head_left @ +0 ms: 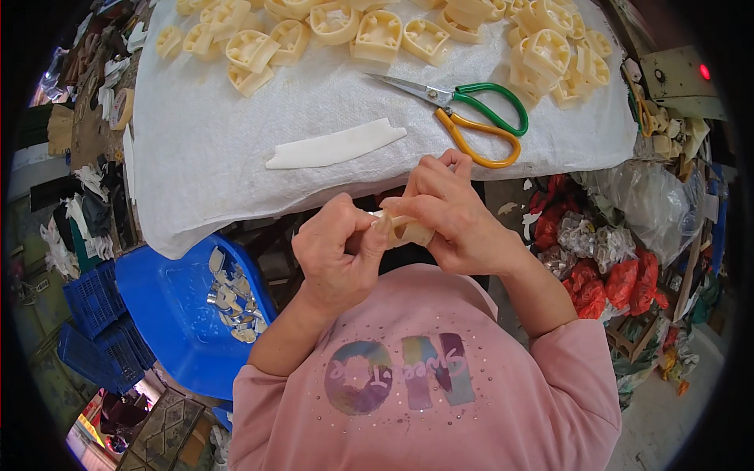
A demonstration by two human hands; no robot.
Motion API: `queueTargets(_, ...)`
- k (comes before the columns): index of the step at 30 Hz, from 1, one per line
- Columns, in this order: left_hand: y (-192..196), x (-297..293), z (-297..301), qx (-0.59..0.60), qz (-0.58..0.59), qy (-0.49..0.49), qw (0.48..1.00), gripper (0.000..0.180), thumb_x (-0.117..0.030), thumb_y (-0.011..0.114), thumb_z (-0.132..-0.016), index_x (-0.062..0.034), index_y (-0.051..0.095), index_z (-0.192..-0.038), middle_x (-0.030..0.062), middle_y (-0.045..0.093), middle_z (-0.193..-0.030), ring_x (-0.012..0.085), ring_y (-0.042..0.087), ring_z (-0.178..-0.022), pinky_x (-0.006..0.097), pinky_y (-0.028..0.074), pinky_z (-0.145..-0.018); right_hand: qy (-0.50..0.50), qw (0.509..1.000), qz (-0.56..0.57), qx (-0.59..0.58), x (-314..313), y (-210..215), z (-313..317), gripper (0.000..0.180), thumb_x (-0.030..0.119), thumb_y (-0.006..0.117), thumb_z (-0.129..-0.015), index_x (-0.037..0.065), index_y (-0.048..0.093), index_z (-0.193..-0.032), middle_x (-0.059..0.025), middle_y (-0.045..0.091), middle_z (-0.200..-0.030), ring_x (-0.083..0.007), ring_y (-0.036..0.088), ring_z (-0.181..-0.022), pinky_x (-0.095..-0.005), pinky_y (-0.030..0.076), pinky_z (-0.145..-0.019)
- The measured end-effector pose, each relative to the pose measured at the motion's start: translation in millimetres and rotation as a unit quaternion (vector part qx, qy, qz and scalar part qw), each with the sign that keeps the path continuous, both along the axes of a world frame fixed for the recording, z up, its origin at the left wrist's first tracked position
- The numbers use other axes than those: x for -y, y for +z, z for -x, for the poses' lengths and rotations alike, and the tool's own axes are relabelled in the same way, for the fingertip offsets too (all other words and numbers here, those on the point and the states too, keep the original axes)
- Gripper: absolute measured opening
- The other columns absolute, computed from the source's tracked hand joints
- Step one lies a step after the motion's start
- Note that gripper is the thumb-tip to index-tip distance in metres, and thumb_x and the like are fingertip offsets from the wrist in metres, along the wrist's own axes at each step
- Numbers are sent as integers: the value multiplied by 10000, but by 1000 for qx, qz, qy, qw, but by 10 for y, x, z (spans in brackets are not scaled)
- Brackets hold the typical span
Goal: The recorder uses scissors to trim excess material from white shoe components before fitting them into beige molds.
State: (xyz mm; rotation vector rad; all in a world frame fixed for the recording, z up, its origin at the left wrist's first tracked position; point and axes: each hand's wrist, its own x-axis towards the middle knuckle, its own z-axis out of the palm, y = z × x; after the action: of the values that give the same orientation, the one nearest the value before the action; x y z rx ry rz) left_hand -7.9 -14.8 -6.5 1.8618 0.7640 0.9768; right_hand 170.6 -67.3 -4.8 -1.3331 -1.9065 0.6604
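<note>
The left hand (338, 247) and the right hand (452, 212) meet in front of the pink shirt (432, 314), just off the near edge of the cloth-covered table (212, 165), and between their fingertips they hold a small cream piece (412, 233) with a curved, ring-like wall. The left hand pinches its left end, thumb pressed close against the bent forefinger, while the right hand curls round the other end, its thumb and fingers drawn in narrow; something pale shows at the left fingertips, though the fingers cover too much of it to tell what it is. Straight beyond the hands, a white strip (334, 145) lies flat on the cloth, slightly slanted and well apart from the fingers. Beyond the right hand and nearer to it lie the scissors (444, 99) — blades parted a little and pointing left, one handle green, the other orange-yellow. Farthest from the hands, along the table's far side, many cream parts (377, 38) sit in heaps, some showing small studs inside. Left of the left hand and lower than the table stands a blue basin (169, 314) with shiny metal pieces (236, 302) along its right side — and off to the right of the right hand are red plastic bags (620, 282)
</note>
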Motion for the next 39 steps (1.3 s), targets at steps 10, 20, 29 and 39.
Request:
queueTargets(10, 67, 31, -27, 139, 285, 28, 948, 167, -109, 647, -866, -3, 592, -749, -7, 487, -677, 52, 341, -547, 219, 270, -497, 22, 1000, -9, 10, -70, 27, -40, 424, -51, 596, -594, 109, 624, -985, -29, 446, -794, -220, 441, -829, -406, 253, -796)
queueTargets(20, -105, -25, 39, 70, -49, 37, 996, 170, -99, 749, -755, -22, 633, -852, 58, 571, -752, 192, 502, -702, 294, 412, -635, 19, 999, -29, -18, -107, 101, -37, 432, -40, 620, -626, 104, 629, -1034, -28, 452, -800, -223, 440, -847, -414, 246, -797)
queueTargets(29, -73, -59, 32, 33, -187, 65, 980, 262, -8, 779, -613, -70, 675, -845, 21, 501, -714, 207, 473, -693, 304, 410, -630, -4, 990, -124, 60, -139, 56, 6, 385, 38, 688, -641, 138, 638, -1009, 6, 536, -940, -225, 448, -968, -425, 250, -826)
queueTargets(39, -20, -159, 212, 41, -174, 127, 976, 325, 47, 773, -596, -114, 660, -855, 45, 449, -795, 208, 436, -733, 302, 378, -650, -119, 977, -140, -113, 95, 288, 63, 435, 268, 745, -755, 43, 585, -1092, -183, 522, -1112, -283, 494, -1015, -374, 386, -877)
